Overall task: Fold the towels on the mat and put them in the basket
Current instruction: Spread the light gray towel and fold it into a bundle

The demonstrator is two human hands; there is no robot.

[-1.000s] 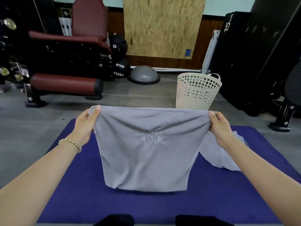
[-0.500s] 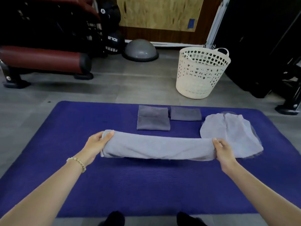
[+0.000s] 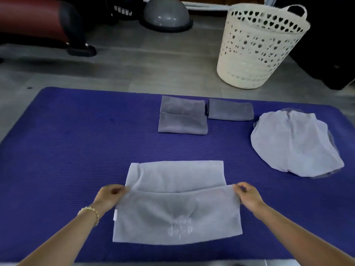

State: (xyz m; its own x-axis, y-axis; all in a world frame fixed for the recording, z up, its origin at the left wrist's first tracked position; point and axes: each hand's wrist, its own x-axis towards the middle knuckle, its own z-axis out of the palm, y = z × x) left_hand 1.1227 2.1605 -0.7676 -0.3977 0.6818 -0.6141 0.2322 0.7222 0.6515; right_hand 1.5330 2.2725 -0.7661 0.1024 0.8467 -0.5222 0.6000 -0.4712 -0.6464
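With our left grip (image 3: 110, 196) and right grip (image 3: 247, 195) each pinching a corner of the pale grey towel (image 3: 176, 214), we hold it half-folded on the purple mat (image 3: 76, 150), near us, while two folded towels (image 3: 182, 117) and a crumpled towel (image 3: 294, 144) lie farther off, short of the white basket (image 3: 255, 54).

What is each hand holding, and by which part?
Both hold the towel on the mat. The left hand pinches the left corner of its top layer, the right hand the right corner.
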